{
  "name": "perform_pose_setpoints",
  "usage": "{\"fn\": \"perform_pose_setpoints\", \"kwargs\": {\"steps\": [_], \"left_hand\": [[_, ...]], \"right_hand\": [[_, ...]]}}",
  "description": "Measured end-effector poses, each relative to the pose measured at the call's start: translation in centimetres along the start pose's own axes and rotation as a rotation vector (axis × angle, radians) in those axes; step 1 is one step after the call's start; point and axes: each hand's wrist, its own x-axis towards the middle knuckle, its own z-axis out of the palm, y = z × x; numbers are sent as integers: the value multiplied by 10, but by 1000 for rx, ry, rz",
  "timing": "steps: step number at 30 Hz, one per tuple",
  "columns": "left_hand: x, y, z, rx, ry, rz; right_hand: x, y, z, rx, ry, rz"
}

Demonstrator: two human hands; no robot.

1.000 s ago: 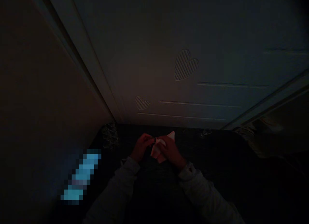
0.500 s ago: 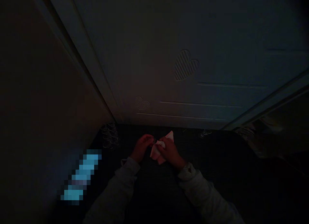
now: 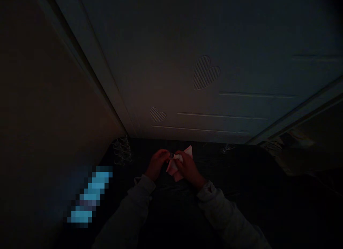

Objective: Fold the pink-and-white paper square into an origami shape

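Note:
The scene is very dark. My right hand (image 3: pixel 185 166) is closed around a pink cloth (image 3: pixel 177 174), whose corners stick out above and below the fingers. Close beside it, my left hand (image 3: pixel 158 163) pinches a small glassy piece (image 3: pixel 172 155), dark with a faint shine. The cloth in my right hand meets this piece at its right side. Fingers cover most of the piece, so its full shape is hidden. Both hands are over a dark, finely lined tabletop (image 3: pixel 171 206).
Several clear round-rimmed glasses (image 3: pixel 122 152) stand at the table's back left. More clear glassware (image 3: pixel 227 148) is at the back right. A pale panel with embossed hearts (image 3: pixel 206 73) rises behind the table. A bright pixelated screen-like patch (image 3: pixel 89 197) glows at left.
The small glassy piece between my hands shows more plainly now. My right fingers and the cloth have shifted slightly; both hands stay in nearly the same place.

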Motion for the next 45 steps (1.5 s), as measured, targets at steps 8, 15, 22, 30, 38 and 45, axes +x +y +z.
{"fn": "perform_pose_setpoints", "kwargs": {"steps": [8, 15, 22, 30, 38, 45], "left_hand": [[0, 2, 1, -5, 9, -13], [0, 2, 2, -35, 51, -35], [2, 0, 1, -77, 60, -39], [2, 0, 0, -11, 34, -26], [1, 2, -1, 37, 3, -12], [0, 4, 2, 28, 3, -12]], "right_hand": [[1, -5, 0, -69, 0, -14], [0, -6, -2, -35, 16, -6], [0, 1, 2, -59, 38, 6], [2, 2, 4, -68, 73, 64], [2, -1, 1, -58, 118, 48], [3, 0, 2, -33, 123, 58]]}}
